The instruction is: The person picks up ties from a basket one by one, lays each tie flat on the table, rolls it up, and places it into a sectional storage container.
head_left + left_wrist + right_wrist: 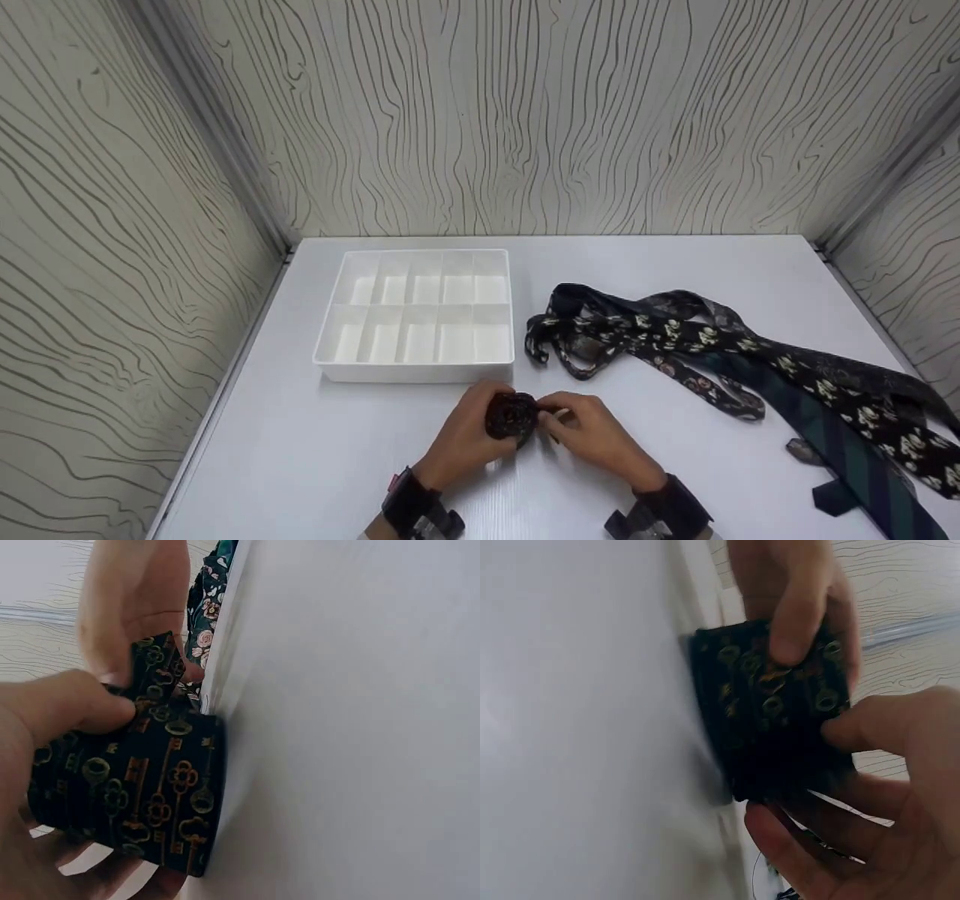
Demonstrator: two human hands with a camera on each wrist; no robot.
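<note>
A dark necktie (512,416) with a pattern of keys is wound into a tight roll, standing on its edge on the white table. My left hand (469,433) grips the roll, its thumb pressing on the outer layer in the left wrist view, where the key-patterned roll (150,787) shows large. The tie's pointed end (157,664) sticks out from the roll there. My right hand (589,431) pinches the tie at the roll's right side. In the right wrist view the right thumb and fingers lie around the tie (772,712).
Behind the left hand stands a white tray (416,373) divided into several compartments. To the right lies a loose heap of neckties (697,337), some floral and one green striped (832,435), running off past the table's right side. Wood-patterned panels (480,112) wall the table in.
</note>
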